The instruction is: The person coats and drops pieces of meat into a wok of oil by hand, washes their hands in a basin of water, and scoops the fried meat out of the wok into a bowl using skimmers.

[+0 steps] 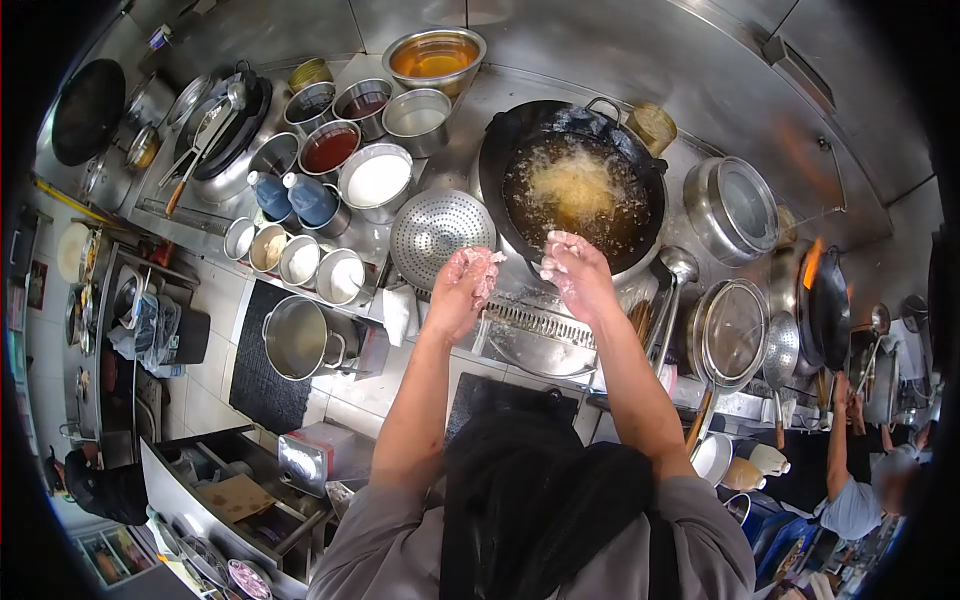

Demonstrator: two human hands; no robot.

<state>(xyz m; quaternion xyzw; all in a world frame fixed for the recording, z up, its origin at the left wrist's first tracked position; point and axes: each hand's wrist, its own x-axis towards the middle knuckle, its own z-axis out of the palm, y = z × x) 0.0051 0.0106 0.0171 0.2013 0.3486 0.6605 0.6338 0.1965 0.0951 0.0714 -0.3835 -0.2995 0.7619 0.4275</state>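
Observation:
Both hands are raised over the stove's front edge, their fingers coated in white flour or batter. My left hand (pixel 465 290) is curled closed beside the perforated strainer (pixel 440 238); whatever its fingers hold, if anything, is hidden. My right hand (pixel 578 275) is also curled, just in front of the black wok (pixel 493 175); I cannot make out what lies in its fingers. Pale golden food (pixel 575 188) fries in the wok amid vigorous bubbles. Below and between the hands sits a metal basin (pixel 540 352), partly covered by a slotted rack (pixel 535 318).
Seasoning pots, including a white-filled one (pixel 376 182), and two blue bottles (pixel 312 202) crowd the left. A bowl of amber liquid (pixel 435 58) stands behind. Ladles (pixel 678 265) and a mesh strainer (pixel 735 330) lie right. Flames (pixel 812 262) rise beside another wok; a co-worker (pixel 855 500) stands there.

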